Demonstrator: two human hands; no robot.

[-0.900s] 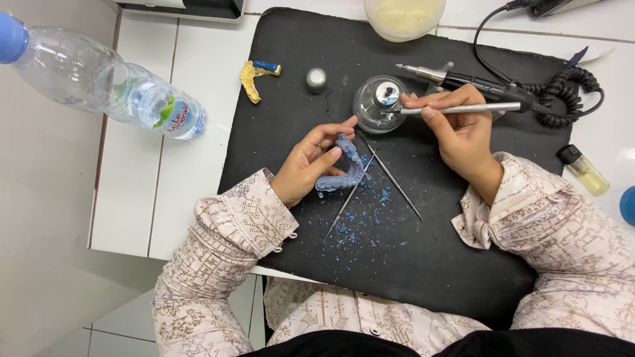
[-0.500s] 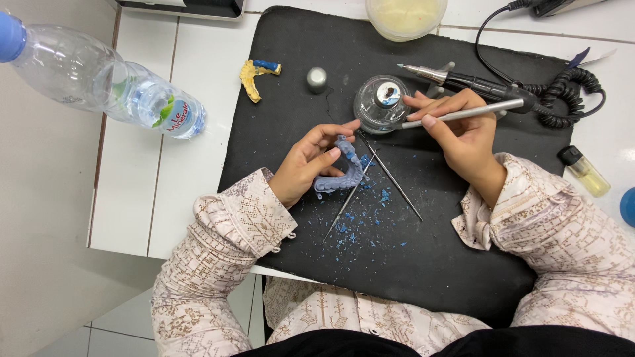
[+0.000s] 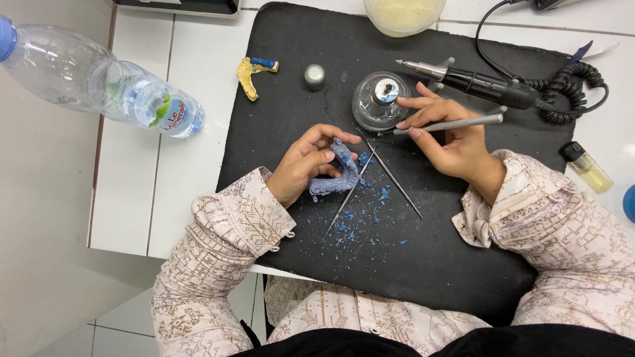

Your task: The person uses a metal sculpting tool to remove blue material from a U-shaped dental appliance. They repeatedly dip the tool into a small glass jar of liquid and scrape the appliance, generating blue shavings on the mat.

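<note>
The left hand (image 3: 305, 162) has its grip curled narrow around a grey-blue dental cast (image 3: 334, 178), thumb on top and fingers wrapped under, the arch resting low on the black mat (image 3: 284, 66) near its centre. The right hand (image 3: 450, 135) pinches a slim metal hand tool (image 3: 450, 123) between thumb and fingers, a tight pen-style grip. That tool's long axis runs from three o'clock to nine o'clock, with its tip aimed towards the small glass burner (image 3: 378, 99).

The relation that matters here: the cast lies at about eight o'clock from the tool's tip, near but not touching, and the burner sits at about eleven o'clock from the right hand, just beside the fingertips. The right hand is the nearer one to the burner, the left the only one on the cast.

Two thin metal probes (image 3: 370, 182) lie crossed on the mat between the hands, one touching the cast's edge, right in the lane between tool and cast. Blue wax shavings (image 3: 360, 221) are scattered at six o'clock from the cast. A corded motor handpiece (image 3: 483, 82) lies at twelve o'clock from the right hand, a yellow impression piece (image 3: 251, 74) and a small metal cap (image 3: 315, 76) further off. On the white desk (image 3: 192, 178), a plastic water bottle (image 3: 99, 82) lies on its side and a lighter (image 3: 585, 165) sits at far right.
</note>
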